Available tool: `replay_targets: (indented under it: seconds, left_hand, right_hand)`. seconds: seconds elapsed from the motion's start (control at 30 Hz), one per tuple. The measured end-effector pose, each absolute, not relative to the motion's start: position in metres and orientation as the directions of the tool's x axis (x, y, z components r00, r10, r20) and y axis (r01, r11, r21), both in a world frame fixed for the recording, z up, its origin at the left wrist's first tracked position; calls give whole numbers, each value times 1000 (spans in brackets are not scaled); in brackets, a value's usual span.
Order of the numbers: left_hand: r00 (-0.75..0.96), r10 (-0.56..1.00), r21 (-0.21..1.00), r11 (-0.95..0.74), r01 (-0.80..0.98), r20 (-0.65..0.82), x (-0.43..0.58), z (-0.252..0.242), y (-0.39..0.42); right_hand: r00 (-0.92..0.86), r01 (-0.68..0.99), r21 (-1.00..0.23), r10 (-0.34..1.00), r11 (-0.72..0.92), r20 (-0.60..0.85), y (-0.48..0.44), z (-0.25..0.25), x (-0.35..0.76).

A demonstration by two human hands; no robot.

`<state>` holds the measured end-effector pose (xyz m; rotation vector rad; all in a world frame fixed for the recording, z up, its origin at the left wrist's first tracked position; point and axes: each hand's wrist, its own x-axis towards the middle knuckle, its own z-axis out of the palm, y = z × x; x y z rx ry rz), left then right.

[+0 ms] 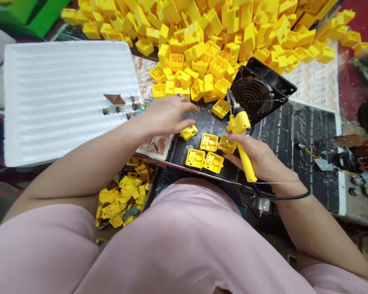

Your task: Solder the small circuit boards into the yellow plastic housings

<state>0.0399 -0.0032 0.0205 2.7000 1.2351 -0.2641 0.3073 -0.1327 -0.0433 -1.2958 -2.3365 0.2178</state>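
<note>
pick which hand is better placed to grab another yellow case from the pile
Probably the left hand: it looks empty and is close to the pile. The right hand holds the yellow soldering tool.

Black fan with round grille (253, 94), ribbed white sheet (58, 102), green box (26, 17)

no word can be read with certainty. small white print repeats in lines across the black work surface (297, 159), at the centre and right of the frame; it may be lettering, but is too blurred to spell out. tiny dark marks on the pale patterned sheet (314, 87), upper right, are equally illegible.
</note>
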Motion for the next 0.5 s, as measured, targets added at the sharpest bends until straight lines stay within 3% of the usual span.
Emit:
replay_targets:
  seconds: [0.1, 0.17, 0.27, 0.37, 0.43, 0.5]
  left_hand:
    - [587, 754, 17, -610, 792, -293, 29, 17, -11]
    - [619, 715, 76, -633, 771, -324, 28, 15, -14]
    - [652, 733, 356, -568, 742, -191, 25, 10, -6]
    - [684, 729, 637, -519, 570, -18, 17, -7, -1]
    - [703, 710, 619, -572, 538, 45, 13, -25, -6]
    - [731, 679, 514, -654, 555, 74, 8, -42, -16]
  right_hand:
    - [-400, 764, -356, 828, 538, 394, -126, -48, 301]
    - [-423, 738, -323, 779, 592, 463, -120, -50, 291]
    - [-455, 679, -283, 691, 677, 562, -112, -51, 280]
    - [-455, 643, -275, 645, 715, 613, -104, -54, 275]
    - [-457, 635, -281, 643, 719, 615, -102, -58, 274]
    - [-458, 637, -280, 645, 718, 611, -101, -63, 273]
